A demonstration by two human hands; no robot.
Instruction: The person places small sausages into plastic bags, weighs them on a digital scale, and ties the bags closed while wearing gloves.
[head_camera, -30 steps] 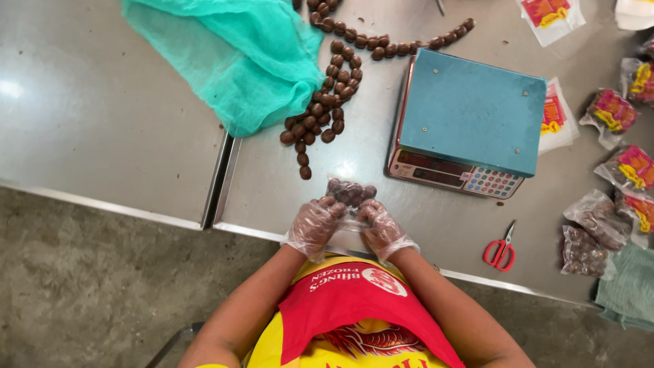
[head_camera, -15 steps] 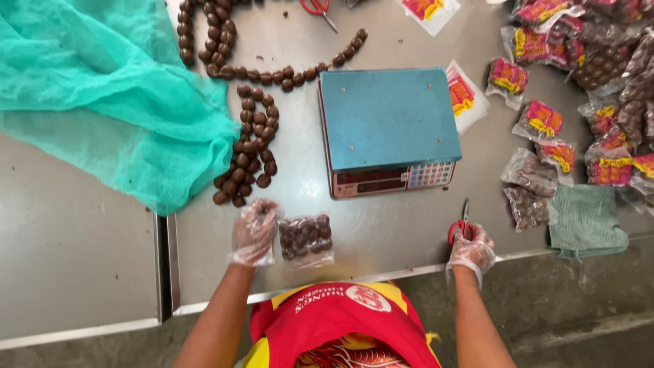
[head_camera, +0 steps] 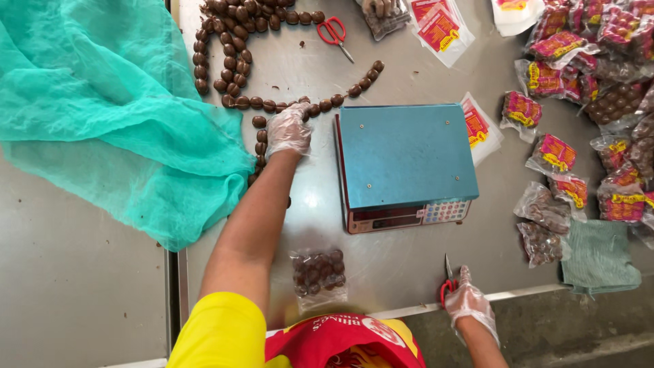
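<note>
Left hand [head_camera: 288,129]: gloved, fingers curled on brown balls [head_camera: 300,105], counter [head_camera: 381,266] far side.
Right hand [head_camera: 469,302]: gloved, fingers clamped on red scissors [head_camera: 446,285], near edge.
Bag [head_camera: 318,272]: filled, between hands.
Scale [head_camera: 407,163]: centre.

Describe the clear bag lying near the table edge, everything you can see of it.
The clear bag is a small see-through plastic pouch holding a cluster of round dark brown balls. It lies flat on the metal table, near the front edge, below the scale's left corner. Neither hand touches it. Its lower edge looks wrinkled; whether it is sealed cannot be told.
</note>
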